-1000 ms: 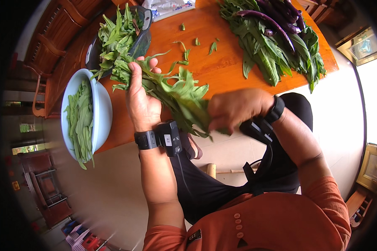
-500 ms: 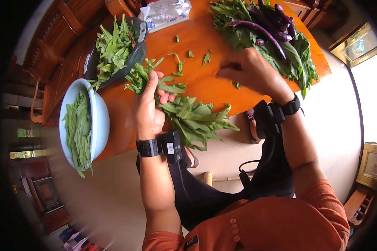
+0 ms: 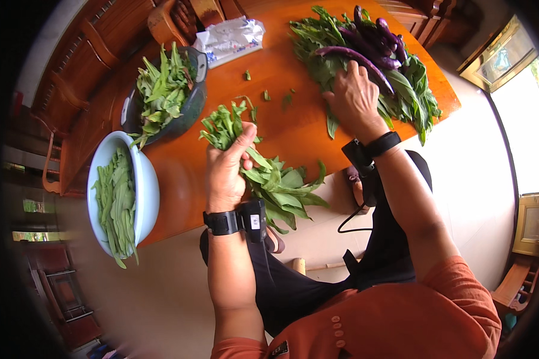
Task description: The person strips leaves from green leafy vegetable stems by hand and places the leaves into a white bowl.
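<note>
My left hand (image 3: 229, 170) is closed around a bunch of leafy greens (image 3: 287, 188); the stem ends stick out above the thumb and the leaves hang down to the right, past the table edge. At the right, my right hand (image 3: 358, 99) rests on the front of a pile of leafy greens (image 3: 416, 99), thumb apart from the bent fingers. The fingertips are partly lost among the leaves. Several long purple eggplants (image 3: 365, 45) lie on top of that pile, one just beyond my right fingers.
A light blue basin (image 3: 150, 194) with long greens stands at the table's left edge. Behind it, a dark basin (image 3: 191, 99) holds more leaves. A white plastic package (image 3: 230, 39) lies at the back of the wooden table (image 3: 179, 185). Small stem scraps (image 3: 266, 94) are scattered mid-table.
My right hand has moved from above the table's middle onto the pile of greens. My left hand still grips its bunch, now a little lower and further right in view.
</note>
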The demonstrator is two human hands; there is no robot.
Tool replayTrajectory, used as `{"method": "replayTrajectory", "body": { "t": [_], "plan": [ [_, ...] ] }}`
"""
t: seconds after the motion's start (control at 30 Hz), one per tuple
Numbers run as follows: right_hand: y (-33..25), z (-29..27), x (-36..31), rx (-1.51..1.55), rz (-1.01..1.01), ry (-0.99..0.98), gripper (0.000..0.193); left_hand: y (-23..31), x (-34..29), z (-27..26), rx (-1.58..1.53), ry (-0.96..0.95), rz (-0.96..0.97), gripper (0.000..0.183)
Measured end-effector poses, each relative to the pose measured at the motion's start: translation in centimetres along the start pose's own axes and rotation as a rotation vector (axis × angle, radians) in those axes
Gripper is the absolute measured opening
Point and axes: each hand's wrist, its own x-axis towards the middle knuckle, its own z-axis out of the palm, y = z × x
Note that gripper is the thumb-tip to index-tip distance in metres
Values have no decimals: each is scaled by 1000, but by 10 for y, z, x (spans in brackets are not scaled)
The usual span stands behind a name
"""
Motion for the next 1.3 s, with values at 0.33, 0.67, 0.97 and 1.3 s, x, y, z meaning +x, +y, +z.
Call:
{"method": "replayTrajectory", "body": {
  "t": [0.33,0.67,0.97,1.3],
  "plan": [
    [-1,36,46,-345,-132,-114,11,-3,7,-3,-7,20,-39,24],
    [49,-19,69,596,197,283,21,-1,6,6,4,11,-61,22],
    [64,-12,56,80,6,-180,34,-4,6,12,52,39,-108,30],
    [43,-2,47,599,-196,-337,27,-6,4,9,55,47,-128,28]
  ]
}}
